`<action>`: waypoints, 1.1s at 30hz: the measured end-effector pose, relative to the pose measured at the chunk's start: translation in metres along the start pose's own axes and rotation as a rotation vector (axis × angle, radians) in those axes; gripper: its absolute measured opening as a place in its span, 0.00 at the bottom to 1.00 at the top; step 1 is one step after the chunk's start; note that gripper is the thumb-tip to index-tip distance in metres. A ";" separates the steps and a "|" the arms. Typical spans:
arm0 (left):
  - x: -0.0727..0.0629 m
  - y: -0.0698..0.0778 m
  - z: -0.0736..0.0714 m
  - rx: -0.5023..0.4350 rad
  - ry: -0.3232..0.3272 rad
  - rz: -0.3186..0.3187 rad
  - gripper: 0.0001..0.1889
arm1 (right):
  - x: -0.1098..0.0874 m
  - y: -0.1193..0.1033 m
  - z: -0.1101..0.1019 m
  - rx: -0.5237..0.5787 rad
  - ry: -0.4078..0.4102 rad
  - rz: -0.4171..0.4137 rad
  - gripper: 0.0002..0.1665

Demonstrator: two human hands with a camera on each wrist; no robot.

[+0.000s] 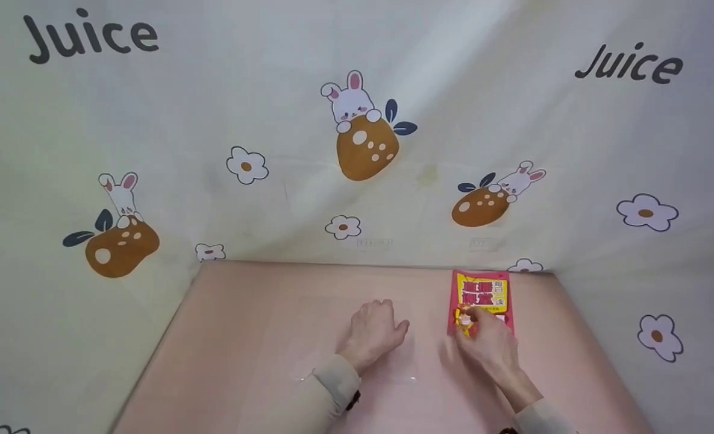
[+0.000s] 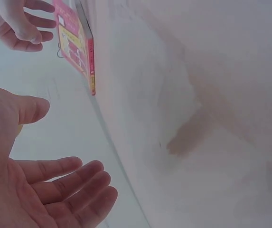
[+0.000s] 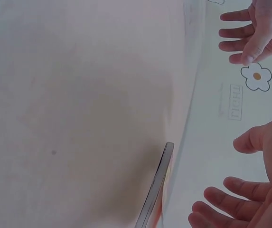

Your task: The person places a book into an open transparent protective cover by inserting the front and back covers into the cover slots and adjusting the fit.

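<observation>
A book (image 1: 482,292) with a red and yellow cover and large printed characters lies at the back right of the pink tabletop. My right hand (image 1: 492,346) hovers over its lower part, fingers loosely bent and gripping nothing. In the right wrist view the thumb and fingers of the right hand (image 3: 240,190) are spread apart, and the book (image 3: 155,187) shows edge-on beside them. To the left of the book, my left hand (image 1: 372,334) hovers over the table, palm down. Its fingers, seen in the left wrist view of the left hand (image 2: 45,190), are relaxed and hold nothing.
A clear rectangular sheet (image 1: 387,375) lies on the tabletop (image 1: 230,337) under the left hand. Pale cloth walls (image 1: 284,108) printed with rabbits, flowers and the word "Juice" enclose the table at the back and both sides.
</observation>
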State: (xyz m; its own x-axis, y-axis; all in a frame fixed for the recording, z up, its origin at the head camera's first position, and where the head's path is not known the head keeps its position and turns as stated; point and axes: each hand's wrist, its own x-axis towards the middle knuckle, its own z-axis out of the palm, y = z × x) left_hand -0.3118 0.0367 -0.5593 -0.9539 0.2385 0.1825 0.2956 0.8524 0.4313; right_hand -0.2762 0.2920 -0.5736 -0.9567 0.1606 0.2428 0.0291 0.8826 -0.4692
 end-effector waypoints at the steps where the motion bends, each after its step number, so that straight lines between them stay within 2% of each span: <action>1: 0.002 0.001 0.002 -0.001 -0.004 -0.004 0.22 | 0.000 0.001 0.000 0.000 0.005 0.003 0.31; 8: 0.011 0.009 0.012 -0.003 -0.022 -0.019 0.21 | 0.002 0.009 -0.004 -0.019 0.014 0.057 0.34; 11: 0.016 0.015 0.015 -0.003 -0.037 -0.024 0.22 | 0.005 0.012 -0.006 -0.047 0.016 0.078 0.39; 16: 0.022 0.028 0.019 -0.079 -0.095 -0.051 0.22 | 0.007 0.019 -0.007 -0.086 0.017 0.115 0.48; 21: 0.028 0.041 0.024 -0.165 -0.161 -0.072 0.21 | 0.012 0.027 -0.008 -0.104 0.015 0.134 0.51; 26: 0.036 0.051 0.030 -0.221 -0.187 -0.102 0.19 | 0.020 0.035 -0.007 -0.130 0.001 0.136 0.52; 30: 0.038 0.058 0.040 -0.285 -0.203 -0.138 0.18 | 0.024 0.042 -0.005 -0.131 -0.013 0.168 0.52; 33: 0.039 0.066 0.047 -0.304 -0.193 -0.136 0.16 | 0.024 0.047 -0.002 -0.126 -0.026 0.196 0.52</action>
State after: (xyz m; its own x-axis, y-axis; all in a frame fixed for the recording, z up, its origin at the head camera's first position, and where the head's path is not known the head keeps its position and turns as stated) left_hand -0.3324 0.1242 -0.5652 -0.9694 0.2401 -0.0515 0.1400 0.7126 0.6874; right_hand -0.2970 0.3383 -0.5881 -0.9362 0.3245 0.1348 0.2497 0.8842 -0.3948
